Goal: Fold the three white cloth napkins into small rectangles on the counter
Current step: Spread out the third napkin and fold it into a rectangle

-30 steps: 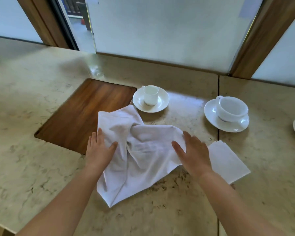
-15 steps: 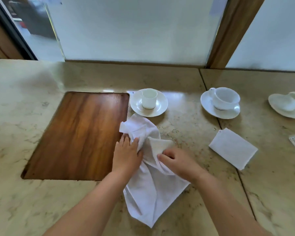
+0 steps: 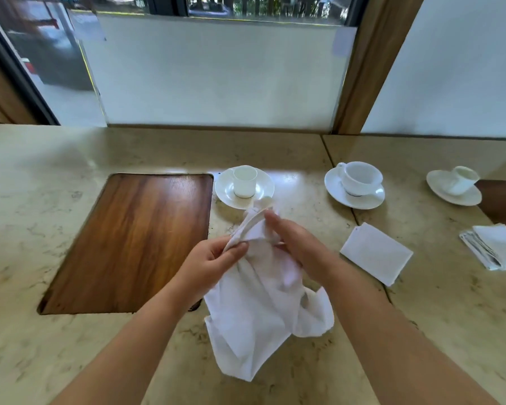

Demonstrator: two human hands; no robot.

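Right now the person has the loose napkin lifted by its upper end, and both hands are on it. The left hand pinches a gathered edge between thumb and fingers, closed on the cloth. The right hand lies against the cloth's far side with fingers extended toward the bunched top; whether it truly clamps the fabric or only steadies it, I cannot tell from here. The napkin's long axis runs from that raised tip, close in front of the small cup and saucer, back toward the person, where its crumpled lower end rests on the stone counter. So the bulk of the cloth hangs below and nearer the body than the grip. The left hand has the clearer hold on an edge, and I judge it the one to lead in finding a corner, with the right sliding along the hem to draw the cloth flat.

To the right lies a folded napkin, a flat neat rectangle, well apart from the hands. Farther right, near the counter's edge, another folded cloth sits beside a cup and saucer. A larger cup and saucer stands behind the folded rectangle. The wooden inlay just left of the hands is bare.
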